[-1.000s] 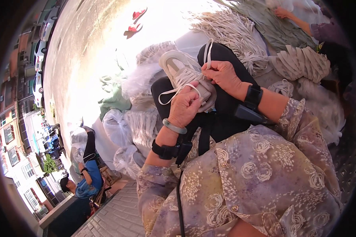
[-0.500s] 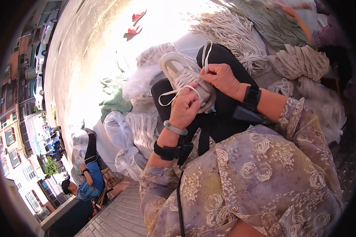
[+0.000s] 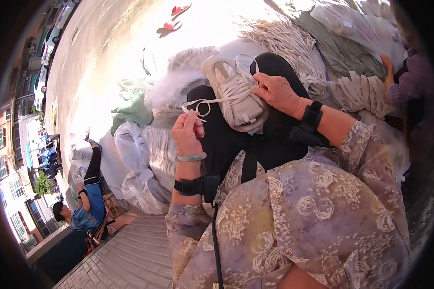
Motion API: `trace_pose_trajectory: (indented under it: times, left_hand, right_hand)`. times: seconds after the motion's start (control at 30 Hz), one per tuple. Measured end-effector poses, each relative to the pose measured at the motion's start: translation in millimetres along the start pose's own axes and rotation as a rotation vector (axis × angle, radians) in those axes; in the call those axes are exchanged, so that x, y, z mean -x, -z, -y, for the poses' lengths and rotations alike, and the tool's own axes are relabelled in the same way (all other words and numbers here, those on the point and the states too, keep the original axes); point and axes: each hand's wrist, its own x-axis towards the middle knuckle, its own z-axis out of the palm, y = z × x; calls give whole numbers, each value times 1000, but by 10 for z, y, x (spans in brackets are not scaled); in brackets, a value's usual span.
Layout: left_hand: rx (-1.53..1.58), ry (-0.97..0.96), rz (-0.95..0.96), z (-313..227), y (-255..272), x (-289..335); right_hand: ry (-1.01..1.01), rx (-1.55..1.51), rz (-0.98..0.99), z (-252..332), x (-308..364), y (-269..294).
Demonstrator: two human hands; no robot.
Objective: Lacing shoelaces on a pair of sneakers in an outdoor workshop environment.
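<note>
At frame centre, the left hand [image 3: 188, 132] pinched the white lace [image 3: 212, 101], pulling it taut. The right hand [image 3: 277, 91] pinched the lacing, steadying the pale sneaker [image 3: 234, 94] on the lap.

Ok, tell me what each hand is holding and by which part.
The left hand pinches the end of the white shoelace; the right hand grips the lace at the eyelets of the pale sneaker.

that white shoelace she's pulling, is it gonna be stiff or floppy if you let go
Probably floppy: the shoelace curls into a loose loop between the sneaker and the left hand. Likely very light, since pinched fingers alone hold it. It looks flat and woven, so it should grip rather than slip.
</note>
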Motion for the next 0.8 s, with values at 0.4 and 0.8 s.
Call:
trace_pose_trajectory:
  times: [0.4, 0.8]
  left_hand:
    - [-75, 0, 88, 253, -378, -99]
    - [-229, -171, 55, 439, -420, -195]
  right_hand:
    - [-49, 9, 110, 403, 24, 115]
    - [-536, -420, 408, 616, -42, -188]
